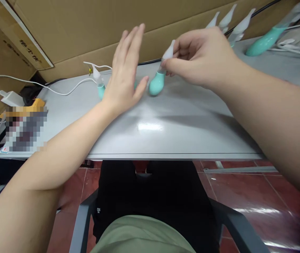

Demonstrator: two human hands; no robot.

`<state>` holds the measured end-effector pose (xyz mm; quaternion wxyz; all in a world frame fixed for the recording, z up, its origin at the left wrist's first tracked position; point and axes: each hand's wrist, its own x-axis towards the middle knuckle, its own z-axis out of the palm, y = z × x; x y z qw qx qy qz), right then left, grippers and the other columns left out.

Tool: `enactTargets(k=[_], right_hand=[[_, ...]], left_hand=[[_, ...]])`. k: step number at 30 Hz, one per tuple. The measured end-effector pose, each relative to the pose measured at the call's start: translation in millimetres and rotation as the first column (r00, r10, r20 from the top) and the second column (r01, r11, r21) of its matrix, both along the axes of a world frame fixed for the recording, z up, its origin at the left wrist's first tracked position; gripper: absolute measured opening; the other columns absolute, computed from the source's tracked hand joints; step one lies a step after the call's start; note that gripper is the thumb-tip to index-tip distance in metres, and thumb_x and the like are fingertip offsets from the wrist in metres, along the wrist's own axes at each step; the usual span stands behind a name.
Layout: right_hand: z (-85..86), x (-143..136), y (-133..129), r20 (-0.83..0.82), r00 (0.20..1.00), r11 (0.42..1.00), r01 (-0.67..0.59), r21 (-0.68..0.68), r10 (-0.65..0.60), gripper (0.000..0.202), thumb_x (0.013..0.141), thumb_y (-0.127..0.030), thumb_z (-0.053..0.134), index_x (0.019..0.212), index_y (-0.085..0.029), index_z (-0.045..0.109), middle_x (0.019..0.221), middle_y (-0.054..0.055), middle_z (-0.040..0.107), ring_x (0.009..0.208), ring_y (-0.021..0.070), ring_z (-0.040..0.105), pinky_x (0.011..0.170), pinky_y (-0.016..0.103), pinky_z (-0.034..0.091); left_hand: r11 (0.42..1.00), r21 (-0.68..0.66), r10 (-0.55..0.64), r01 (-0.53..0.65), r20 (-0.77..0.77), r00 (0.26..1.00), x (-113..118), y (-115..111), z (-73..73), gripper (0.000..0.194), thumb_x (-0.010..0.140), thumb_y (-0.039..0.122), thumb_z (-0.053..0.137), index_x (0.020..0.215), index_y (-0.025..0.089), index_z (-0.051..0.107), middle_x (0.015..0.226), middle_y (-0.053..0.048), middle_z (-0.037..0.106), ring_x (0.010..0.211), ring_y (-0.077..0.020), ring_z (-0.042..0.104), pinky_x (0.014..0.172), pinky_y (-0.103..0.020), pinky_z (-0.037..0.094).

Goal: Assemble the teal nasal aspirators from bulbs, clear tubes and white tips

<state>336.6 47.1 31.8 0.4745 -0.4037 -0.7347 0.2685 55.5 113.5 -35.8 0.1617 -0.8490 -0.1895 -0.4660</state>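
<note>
Between the thumb and fingers of my right hand point(205, 58) is a nasal aspirator point(156, 84) with a teal bulb and a clear, pointed tip. It leans with its tip up and to the right, its bulb at or just above the table. My left hand point(123, 72) is open to the left of it, fingers stretched out, holding nothing. Partly behind that hand stands another nasal aspirator point(101, 90), and a bit of teal shows past the thumb. Several more aspirator tips point(242, 26) rise behind my right hand, their bulbs mostly hidden.
A larger teal-handled device point(264, 42) lies at the back right near white cables point(297, 49). Cardboard point(86, 31) walls the grey table's point(118, 140) back edge. On the left are a white charger point(12, 99), its cable and a yellow object point(37, 104) beside a blurred-out patch.
</note>
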Motion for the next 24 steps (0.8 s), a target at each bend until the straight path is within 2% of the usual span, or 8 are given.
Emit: enactTargets(k=[4, 5, 7, 10, 13, 16, 20, 24], right_hand=[[4.6, -3.2, -12.7, -0.116, 0.990, 0.997, -0.075, 0.026, 0.077, 0.040, 0.092, 0.009, 0.088, 0.077, -0.026, 0.077, 0.077, 0.001, 0.077, 0.073, 0.0186, 0.077, 0.071, 0.033, 0.060], [5.4, -4.7, -16.8, -0.149, 0.983, 0.993, -0.104, 0.046, 0.110, 0.038, 0.094, 0.006, 0.090, 0.078, -0.026, 0.078, 0.077, 0.001, 0.077, 0.074, 0.0186, 0.078, 0.071, 0.033, 0.062], [7.1, -8.2, -25.5, -0.217, 0.961, 0.984, -0.156, 0.091, 0.172, 0.034, 0.097, -0.001, 0.093, 0.080, -0.025, 0.077, 0.078, 0.000, 0.075, 0.075, 0.0172, 0.078, 0.073, 0.031, 0.066], [10.6, -13.1, -37.6, -0.277, 0.937, 0.975, -0.182, 0.127, 0.211, 0.028, 0.101, -0.017, 0.095, 0.084, -0.026, 0.075, 0.085, -0.001, 0.075, 0.080, 0.0150, 0.077, 0.080, 0.029, 0.073], [13.3, -14.9, -43.6, -0.288, 0.926, 0.967, -0.211, 0.144, 0.245, 0.030, 0.099, -0.025, 0.099, 0.083, -0.027, 0.074, 0.088, -0.002, 0.075, 0.078, 0.0122, 0.074, 0.078, 0.027, 0.072], [12.5, -12.6, -41.0, -0.220, 0.933, 0.955, -0.258, 0.144, 0.285, 0.033, 0.105, -0.015, 0.095, 0.081, -0.023, 0.075, 0.081, -0.002, 0.072, 0.070, 0.0062, 0.069, 0.065, 0.021, 0.060], [9.0, -8.1, -33.2, -0.087, 0.965, 0.968, -0.243, 0.057, 0.247, 0.041, 0.120, -0.010, 0.087, 0.081, -0.021, 0.078, 0.075, -0.005, 0.072, 0.063, 0.0007, 0.060, 0.059, 0.015, 0.047], [8.1, -7.5, -30.1, -0.102, 0.952, 0.954, -0.296, -0.051, 0.290, 0.044, 0.122, -0.009, 0.083, 0.080, -0.021, 0.075, 0.066, -0.006, 0.068, 0.059, 0.0024, 0.061, 0.056, 0.015, 0.048]], left_hand=[[0.951, 0.122, -0.282, 0.285, -0.038, 0.959, 23.5, -40.4, 17.7, 0.089, 0.125, 0.070, 0.013, 0.195, 0.016, 0.025, 0.192, -0.026, 0.059, 0.177, -0.0382, 0.064, 0.150, -0.060, 0.055], [0.949, 0.085, -0.307, 0.303, 0.031, 0.951, 27.6, -52.5, 19.8, 0.089, 0.126, 0.071, 0.018, 0.190, 0.011, 0.031, 0.185, -0.031, 0.064, 0.171, -0.0398, 0.068, 0.142, -0.059, 0.062], [0.946, -0.277, -0.164, 0.166, 0.028, 0.986, 31.9, -75.1, 22.6, 0.076, 0.131, 0.066, 0.049, 0.188, 0.016, 0.037, 0.182, -0.028, 0.070, 0.169, -0.0337, 0.071, 0.130, -0.047, 0.070], [0.826, -0.547, -0.092, 0.136, 0.108, 0.990, 32.4, -95.7, 23.2, 0.076, 0.124, 0.076, 0.070, 0.180, 0.027, 0.053, 0.173, -0.020, 0.079, 0.162, -0.0345, 0.079, 0.130, -0.047, 0.072], [0.691, -0.710, -0.077, 0.135, 0.114, 0.991, 33.5, -99.7, 20.7, 0.056, 0.127, 0.074, 0.068, 0.163, 0.031, 0.070, 0.148, -0.012, 0.088, 0.144, -0.0356, 0.089, 0.120, -0.051, 0.078], [0.563, -0.813, -0.088, 0.146, 0.117, 0.989, 38.0, -98.4, 17.4, 0.040, 0.131, 0.064, 0.071, 0.146, 0.028, 0.078, 0.119, -0.007, 0.085, 0.120, -0.0315, 0.094, 0.105, -0.049, 0.081], [0.525, -0.832, -0.074, 0.182, 0.168, 0.983, 43.2, -98.2, 15.0, 0.024, 0.129, 0.050, 0.081, 0.125, 0.027, 0.080, 0.104, -0.001, 0.076, 0.123, -0.0288, 0.093, 0.114, -0.049, 0.080], [0.494, -0.847, -0.151, 0.199, 0.142, 0.978, 41.1, -97.9, 15.2, 0.017, 0.134, 0.039, 0.071, 0.127, 0.029, 0.082, 0.102, 0.002, 0.073, 0.117, -0.0230, 0.094, 0.114, -0.046, 0.078]])
